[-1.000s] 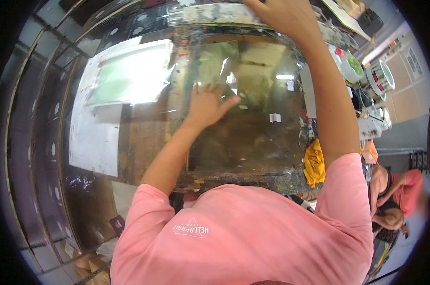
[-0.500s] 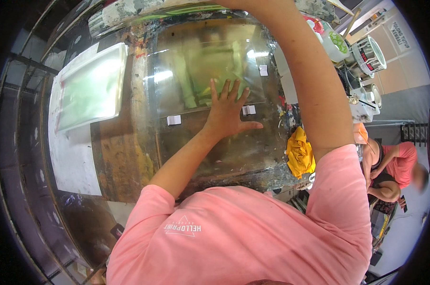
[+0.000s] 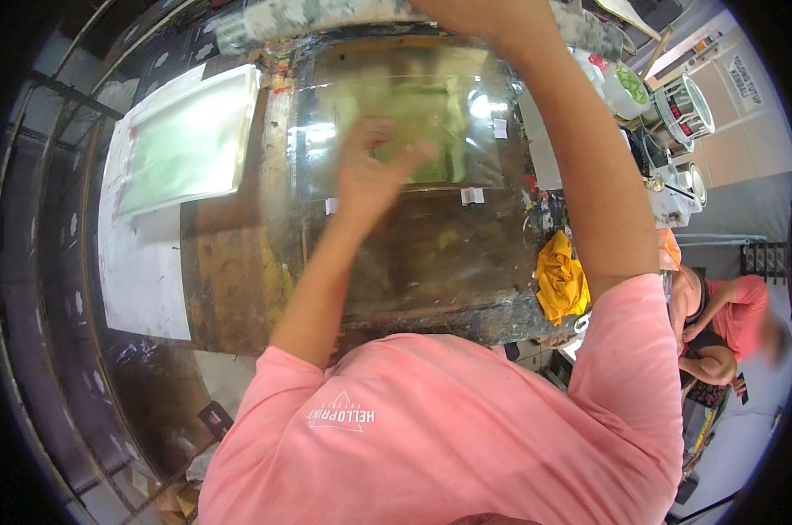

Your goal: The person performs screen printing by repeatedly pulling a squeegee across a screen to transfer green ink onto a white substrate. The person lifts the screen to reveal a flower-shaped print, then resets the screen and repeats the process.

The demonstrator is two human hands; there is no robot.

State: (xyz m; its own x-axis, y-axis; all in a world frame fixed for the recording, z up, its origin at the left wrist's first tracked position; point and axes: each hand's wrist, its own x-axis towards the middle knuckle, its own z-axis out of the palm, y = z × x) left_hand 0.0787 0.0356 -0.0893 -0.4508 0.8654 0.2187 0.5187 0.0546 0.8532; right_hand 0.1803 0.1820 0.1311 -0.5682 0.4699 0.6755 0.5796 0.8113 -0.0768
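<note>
Clear plastic sheet lies toward worktable far edge, long axis left-right. Your left hand is nearer, over it, thumb and fingers apart; right hand beyond, fingers cropped, can't tell.

Your left hand was blurred, contact with clear sheet unclear; view's top edge cut off your right hand.
</note>
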